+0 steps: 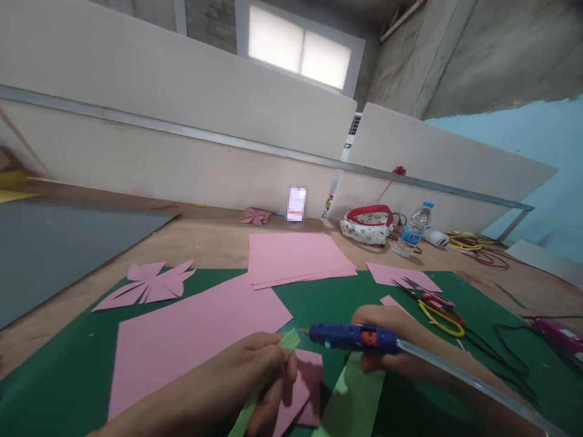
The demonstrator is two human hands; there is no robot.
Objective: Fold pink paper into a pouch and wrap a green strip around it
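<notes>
Pinched in my left hand (268, 364) is a narrow green paper strip (289, 340), its short end poking up past the thumb. My right hand (380, 325) grips a blue hot glue gun (353, 337) with a red switch and a clear glue stick out of its back. The gun's nozzle points left and sits very close to the strip's end; I cannot tell if they touch. Below the hands lie a wider green paper piece (353, 400) and folded pink paper (312, 385).
A green cutting mat (59, 358) bears pink sheets (182, 340), a pink paper flower (150, 284) and scissors (444, 318). Behind stand a phone (297, 203), a white pouch (367, 229) and a water bottle (413, 230). Cords (505, 340) run at right.
</notes>
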